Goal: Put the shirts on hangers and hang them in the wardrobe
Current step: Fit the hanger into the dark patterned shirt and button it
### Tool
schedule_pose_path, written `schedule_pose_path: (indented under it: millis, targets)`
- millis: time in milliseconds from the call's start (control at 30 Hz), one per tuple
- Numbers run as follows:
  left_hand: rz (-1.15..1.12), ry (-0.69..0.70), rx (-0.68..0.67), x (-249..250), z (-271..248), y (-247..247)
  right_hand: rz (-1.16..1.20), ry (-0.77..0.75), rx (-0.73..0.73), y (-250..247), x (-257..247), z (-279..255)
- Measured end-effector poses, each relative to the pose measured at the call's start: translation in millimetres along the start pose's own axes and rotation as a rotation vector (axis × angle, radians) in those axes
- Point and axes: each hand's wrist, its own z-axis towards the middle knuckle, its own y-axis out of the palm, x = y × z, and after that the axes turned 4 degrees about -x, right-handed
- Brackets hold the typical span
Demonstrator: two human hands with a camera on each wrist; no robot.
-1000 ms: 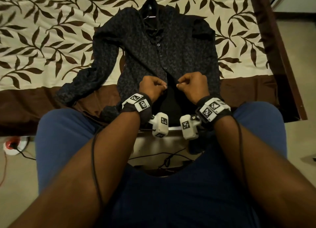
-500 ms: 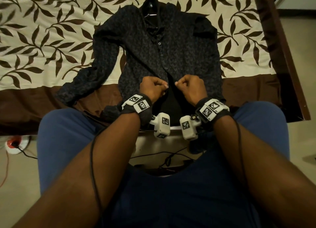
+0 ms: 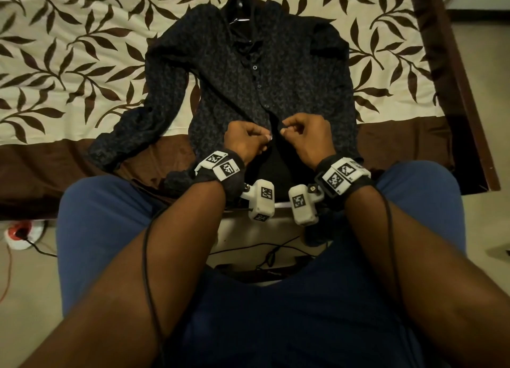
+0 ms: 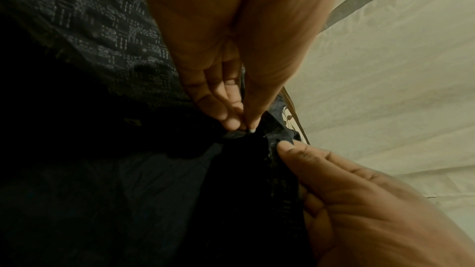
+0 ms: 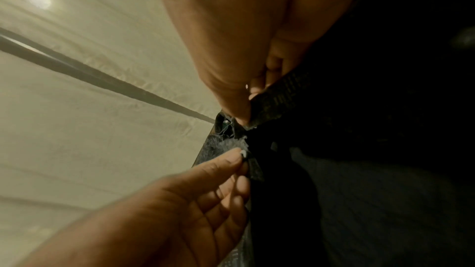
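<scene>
A dark patterned shirt lies flat and face up on a leaf-print bedspread, its long sleeve trailing out to the left, its collar far up the bed with the hook of a hanger showing inside it, and its hem hanging over the near edge. The left hand pinches the left front edge between thumb and fingertips, low on the button line. Just beside it, not quite touching, the right hand pinches the facing edge the same way, its other fingers curled in. The cloth looks thin, soft and limp, so it should fold and slide wherever it is not held; the stitched front band and the collar seem the firmest places to take hold, and the hanger's hook the best for lifting. To the right, the bedspread ends at a dark bed frame with bare floor beyond, which leaves open room to carry the shirt away.
</scene>
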Motion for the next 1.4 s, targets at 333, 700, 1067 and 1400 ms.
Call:
schedule_pose_path:
  millis: [333, 700, 1067, 1400]
  targets:
    - [-0.121, -0.010, -0.049, 7, -2, -4, 0.114, -0.039, -0.021, 17, -3, -3]
    - [-0.122, -0.010, -0.052, 6, 0, -4, 0.263, 0.020, -0.069, 15, 2, -1]
    - [-0.059, 0.004, -0.040, 5, 3, -3, 0.329, 0.055, -0.064, 11, -1, -4]
    - [-0.072, -0.041, -0.106, 16, 6, -8, 0.033, -0.162, 0.031, 16, 6, -6]
